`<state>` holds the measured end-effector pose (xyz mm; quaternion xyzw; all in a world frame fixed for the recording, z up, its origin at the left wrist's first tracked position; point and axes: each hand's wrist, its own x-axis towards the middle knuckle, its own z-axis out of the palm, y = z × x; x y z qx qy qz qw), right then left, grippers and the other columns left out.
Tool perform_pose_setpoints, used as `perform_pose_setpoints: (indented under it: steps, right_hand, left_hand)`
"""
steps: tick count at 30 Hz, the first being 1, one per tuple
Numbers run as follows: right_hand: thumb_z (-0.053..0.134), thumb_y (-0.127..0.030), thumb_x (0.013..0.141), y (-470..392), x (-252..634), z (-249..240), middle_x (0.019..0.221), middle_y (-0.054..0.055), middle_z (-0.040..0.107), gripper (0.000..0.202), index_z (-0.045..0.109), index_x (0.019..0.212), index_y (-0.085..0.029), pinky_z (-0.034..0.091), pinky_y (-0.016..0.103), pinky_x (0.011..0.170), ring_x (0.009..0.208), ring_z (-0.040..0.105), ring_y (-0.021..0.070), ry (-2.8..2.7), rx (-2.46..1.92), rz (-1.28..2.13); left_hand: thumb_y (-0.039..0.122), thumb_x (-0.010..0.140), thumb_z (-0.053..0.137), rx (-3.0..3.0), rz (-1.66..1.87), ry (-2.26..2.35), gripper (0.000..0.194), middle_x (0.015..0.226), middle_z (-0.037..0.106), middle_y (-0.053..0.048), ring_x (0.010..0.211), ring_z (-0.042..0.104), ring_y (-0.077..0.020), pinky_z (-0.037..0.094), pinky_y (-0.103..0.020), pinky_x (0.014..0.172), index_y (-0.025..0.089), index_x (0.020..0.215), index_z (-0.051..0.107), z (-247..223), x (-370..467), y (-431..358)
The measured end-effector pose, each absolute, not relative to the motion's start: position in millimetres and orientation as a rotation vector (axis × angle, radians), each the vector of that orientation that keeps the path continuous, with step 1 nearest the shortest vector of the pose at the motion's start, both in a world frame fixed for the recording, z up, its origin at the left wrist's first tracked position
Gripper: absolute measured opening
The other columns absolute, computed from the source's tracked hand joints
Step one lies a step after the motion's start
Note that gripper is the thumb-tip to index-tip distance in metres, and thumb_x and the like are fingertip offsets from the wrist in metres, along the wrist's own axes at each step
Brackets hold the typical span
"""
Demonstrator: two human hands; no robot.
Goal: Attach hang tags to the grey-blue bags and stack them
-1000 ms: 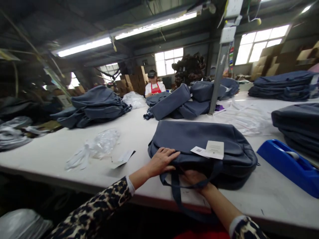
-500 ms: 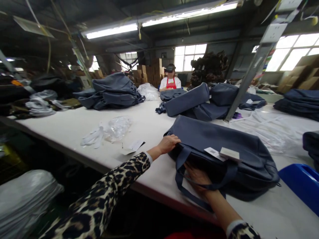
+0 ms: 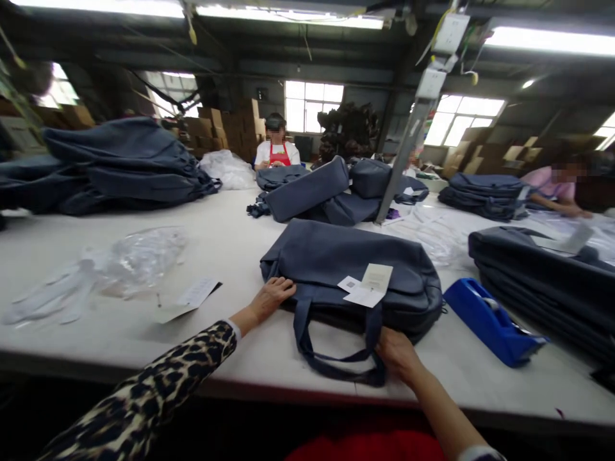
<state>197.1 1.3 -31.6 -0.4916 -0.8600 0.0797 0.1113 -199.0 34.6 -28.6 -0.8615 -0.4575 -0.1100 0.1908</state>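
A dark blue-grey handbag point(image 3: 336, 253) lies on its side on the white table, its strap handles point(image 3: 307, 355) drooping toward me. Paper tags point(image 3: 377, 282) rest on its upper face. My left hand point(image 3: 271, 298) is closed on the bag's near left corner, fingers over the edge. At the bag's near right, beside the handle's right end, my right hand point(image 3: 398, 355) is closed on the bag's lower edge; its fingertips are hidden behind the handle and the bag.
Right of the bag stands a blue tape dispenser point(image 3: 494, 320), with stacked bags point(image 3: 542, 288) beyond. To the left lie a folded card point(image 3: 192, 298) and clear plastic point(image 3: 144, 256). A metal post point(image 3: 401, 153) rises behind. Co-workers point(image 3: 278, 150) are across the table.
My view has turned right. The bag has settled flatter, and its tags have spread out. My right hand has moved from inside the handle loop to its right end.
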Motion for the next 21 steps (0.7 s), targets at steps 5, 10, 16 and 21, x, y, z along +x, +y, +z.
perform_pose_setpoints:
  steps: [5, 10, 16, 21]
  right_hand:
    - [0.04, -0.033, 0.098, -17.3, 256.5, -22.5, 0.108, 0.01, 0.072, 0.033, 0.066, 0.112, -0.02, 0.051, 0.037, 0.089, 0.098, 0.066, 0.0225, -2.251, -1.474, 0.047]
    - [0.061, -0.029, 0.089, -2.7, 291.3, 13.1, 0.126, 0.015, 0.06, 0.04, 0.055, 0.127, -0.018, 0.042, 0.043, 0.095, 0.115, 0.054, 0.0293, -2.144, -1.387, -0.523]
    - [0.066, -0.015, 0.082, 27.3, 289.3, 25.0, 0.089, 0.005, 0.063, 0.012, 0.063, 0.093, -0.02, 0.035, 0.035, 0.081, 0.088, 0.052, 0.023, -2.369, -1.288, -0.721]
    - [0.053, -0.011, 0.091, 18.8, 287.5, -6.6, 0.08, 0.003, 0.06, 0.016, 0.062, 0.084, -0.022, 0.031, 0.035, 0.077, 0.078, 0.046, 0.0206, -2.326, -1.303, -0.711]
  left_hand:
    - [0.004, 0.084, 0.048, -2.456, -0.329, -1.285, 0.04, 0.115, 0.061, -0.011, 0.1, 0.055, -0.0237, 0.044, -0.038, 0.087, 0.019, 0.118, 0.061, -16.1, -198.8, 31.2]
    - [0.011, 0.078, 0.058, -2.548, -0.439, -1.312, 0.055, 0.13, 0.055, -0.012, 0.118, 0.049, -0.0273, 0.04, -0.042, 0.101, 0.017, 0.132, 0.052, -5.3, -177.6, 26.5]
    - [0.003, 0.086, 0.04, -2.52, -0.477, -1.213, 0.053, 0.12, 0.061, -0.011, 0.106, 0.054, -0.0233, 0.044, -0.037, 0.093, 0.019, 0.135, 0.054, -26.0, -163.4, 23.8]
    - [0.013, 0.094, 0.04, -2.517, -0.496, -1.154, 0.048, 0.121, 0.062, -0.01, 0.103, 0.055, -0.0234, 0.044, -0.037, 0.092, 0.024, 0.139, 0.051, -41.7, -171.1, 14.6]
